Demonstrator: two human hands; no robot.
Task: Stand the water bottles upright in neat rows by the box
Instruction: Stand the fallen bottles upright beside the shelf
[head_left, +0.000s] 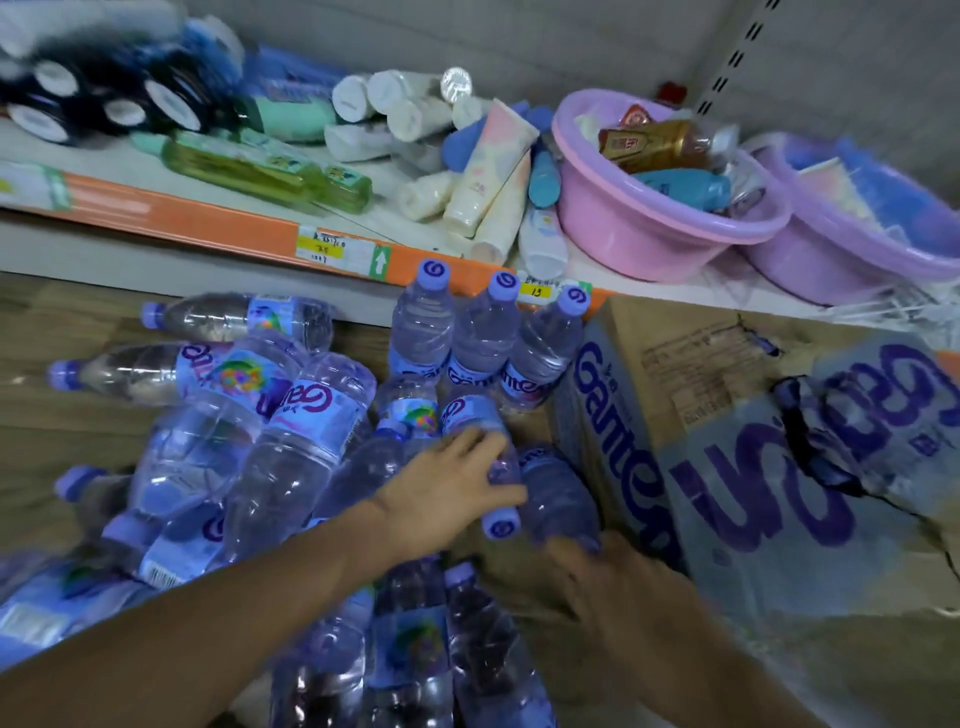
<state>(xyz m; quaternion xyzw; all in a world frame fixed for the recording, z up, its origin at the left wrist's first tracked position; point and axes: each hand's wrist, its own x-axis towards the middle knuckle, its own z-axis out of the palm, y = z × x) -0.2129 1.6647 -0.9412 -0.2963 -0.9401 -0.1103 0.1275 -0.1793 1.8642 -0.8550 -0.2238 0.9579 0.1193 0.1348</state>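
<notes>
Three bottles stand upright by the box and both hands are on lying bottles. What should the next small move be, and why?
Probably tip up the bottle under the left hand and stand it in front of the three upright bottles beside the box. It lies nearest that row, starting a second one.

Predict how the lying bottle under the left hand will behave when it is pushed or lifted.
The bottle is round and lies on its side, so it will probably roll if nudged. It looks full, so likely heavy for its size. The thin clear plastic may dent and slip under the left hand.
</notes>
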